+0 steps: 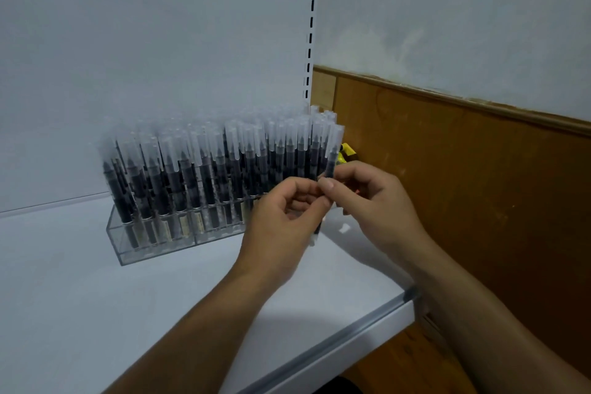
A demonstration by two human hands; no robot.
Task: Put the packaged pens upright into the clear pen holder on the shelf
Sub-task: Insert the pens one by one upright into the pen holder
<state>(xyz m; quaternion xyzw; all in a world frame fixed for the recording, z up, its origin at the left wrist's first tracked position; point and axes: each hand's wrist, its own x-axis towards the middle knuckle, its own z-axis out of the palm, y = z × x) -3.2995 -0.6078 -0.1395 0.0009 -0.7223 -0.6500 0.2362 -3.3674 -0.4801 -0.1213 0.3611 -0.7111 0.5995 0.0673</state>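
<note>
Your shelf (96,313) carries the holder (128,246) near its back panel, long side facing you, so every slot can be reached from the front. The pens (198,169) in it stand caps up and packed tight, leaning slightly left. By my reading the task is nearly done, with room left only at the right end, which your hands hide.

Your left hand (281,221) and right hand (374,201) meet in front of that right end. Both pinch one pen (332,150) by its middle, your fingers (300,184) curled round the barrel. You hold it cap up and nearly vertical, probably to line it up with a slot. Its lower end shows just under your left hand, above the shelf and not yet in the holder.

A small yellow thing (347,153) sits behind the holder's right end; I cannot tell what it is.
</note>
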